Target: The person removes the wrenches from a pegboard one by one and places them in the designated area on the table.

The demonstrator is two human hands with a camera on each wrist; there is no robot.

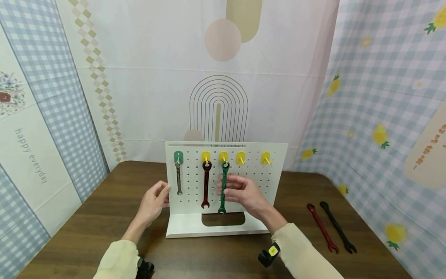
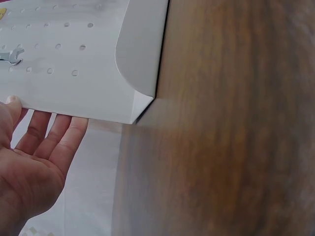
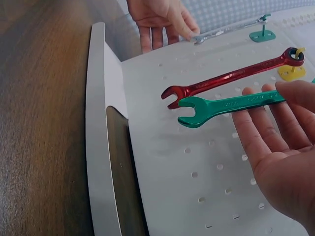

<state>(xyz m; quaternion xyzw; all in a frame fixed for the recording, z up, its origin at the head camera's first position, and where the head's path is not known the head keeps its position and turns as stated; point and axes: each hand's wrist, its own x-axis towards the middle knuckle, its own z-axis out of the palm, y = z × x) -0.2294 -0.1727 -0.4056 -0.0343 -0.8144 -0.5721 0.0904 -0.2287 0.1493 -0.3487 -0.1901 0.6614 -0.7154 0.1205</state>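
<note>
At the left edge of a white pegboard (image 1: 191,221), my left hand (image 1: 153,203) grips the panel, thumb in front and fingers behind; the left wrist view shows those fingers past the edge. My right hand (image 1: 247,193) pinches a green combination wrench (image 3: 226,104) between thumb and fingers. Its ring end is up at a yellow hook (image 1: 223,155), its open end points down. Beside it a red wrench (image 1: 206,185) hangs from another yellow hook (image 1: 205,155). A silver wrench (image 1: 179,179) hangs from a green hook (image 1: 178,156) further left.
Two more yellow hooks, a nearer one (image 1: 241,157) and a far right one (image 1: 266,158), bear nothing. On the wooden table (image 1: 216,255) to the right lie a red wrench (image 1: 323,228) and a black wrench (image 1: 338,226). Patterned curtains (image 1: 153,100) surround the table.
</note>
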